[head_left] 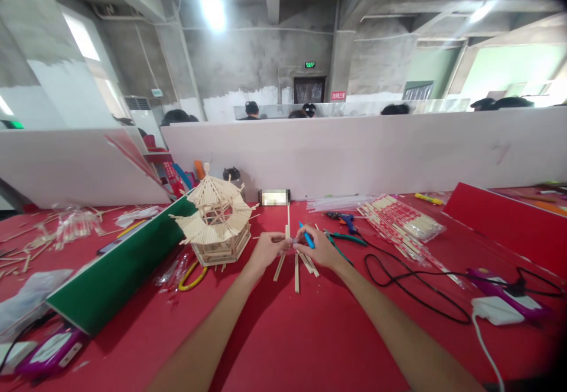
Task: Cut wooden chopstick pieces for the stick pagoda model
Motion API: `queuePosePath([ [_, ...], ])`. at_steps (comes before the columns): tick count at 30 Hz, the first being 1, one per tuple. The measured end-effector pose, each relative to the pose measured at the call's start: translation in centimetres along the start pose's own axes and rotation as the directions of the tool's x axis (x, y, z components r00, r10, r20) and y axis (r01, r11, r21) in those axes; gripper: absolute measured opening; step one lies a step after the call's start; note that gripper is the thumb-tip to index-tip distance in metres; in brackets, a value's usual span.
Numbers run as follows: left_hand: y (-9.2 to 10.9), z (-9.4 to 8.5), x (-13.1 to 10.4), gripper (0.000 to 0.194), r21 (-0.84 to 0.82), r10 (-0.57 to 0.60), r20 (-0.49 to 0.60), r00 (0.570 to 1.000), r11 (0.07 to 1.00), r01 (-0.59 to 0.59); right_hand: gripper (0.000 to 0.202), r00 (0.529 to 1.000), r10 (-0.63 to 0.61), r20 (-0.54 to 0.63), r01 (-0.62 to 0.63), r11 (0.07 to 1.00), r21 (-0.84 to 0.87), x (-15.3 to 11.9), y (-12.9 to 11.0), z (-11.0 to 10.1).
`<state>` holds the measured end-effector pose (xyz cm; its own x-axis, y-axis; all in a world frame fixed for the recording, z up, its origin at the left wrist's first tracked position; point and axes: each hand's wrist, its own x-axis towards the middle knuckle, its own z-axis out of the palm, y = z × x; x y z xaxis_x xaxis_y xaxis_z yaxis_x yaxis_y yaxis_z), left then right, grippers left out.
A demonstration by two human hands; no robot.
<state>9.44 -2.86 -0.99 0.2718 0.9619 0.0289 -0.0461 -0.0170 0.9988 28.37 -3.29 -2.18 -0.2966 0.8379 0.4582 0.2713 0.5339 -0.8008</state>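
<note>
My left hand [269, 249] is closed on a few light wooden sticks [287, 231], which stand up from its fingertips. Close beside it, my right hand [322, 250] grips a blue pen [307, 238], and the fingertips of both hands nearly meet. What lies between the fingertips is too small to make out. Below the hands, several cut wooden sticks [297, 274] fan out on the red table [292, 345]. To the left stands a pavilion model [221, 241] built of such sticks, with a pointed, tiered roof.
Right of my hands lie green-handled pliers [348, 238], a blue glue gun [348, 222] with a looping black cable, and packs of sticks [394, 221]. A green board [119, 268] and yellow-handled tool [192, 278] are at left. A purple power strip [509, 294] lies right. White partitions [354, 156] rise behind.
</note>
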Motion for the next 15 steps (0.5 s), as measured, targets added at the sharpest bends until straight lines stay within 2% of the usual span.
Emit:
queuePosePath([
  [5, -0.4, 0.1, 0.1, 0.037, -0.001, -0.004, 0.006, 1.000, 1.000, 0.004, 0.019, 0.999, 0.036, -0.017, -0.037, 0.999, -0.023, 0.1, -0.2, 0.0],
  [10, -1.1, 0.1, 0.4, 0.033, 0.001, 0.002, 0.021, 1.000, 1.000, -0.002, 0.012, 0.994, 0.013, -0.109, -0.014, 1.000, -0.008, 0.4, 0.0, -0.3],
  [15, -1.0, 0.0, 0.3, 0.035, 0.004, 0.008, 0.016, 1.000, 1.000, -0.008, 0.018, 0.997, -0.008, -0.082, 0.012, 0.999, 0.052, 0.4, 0.0, -0.7],
])
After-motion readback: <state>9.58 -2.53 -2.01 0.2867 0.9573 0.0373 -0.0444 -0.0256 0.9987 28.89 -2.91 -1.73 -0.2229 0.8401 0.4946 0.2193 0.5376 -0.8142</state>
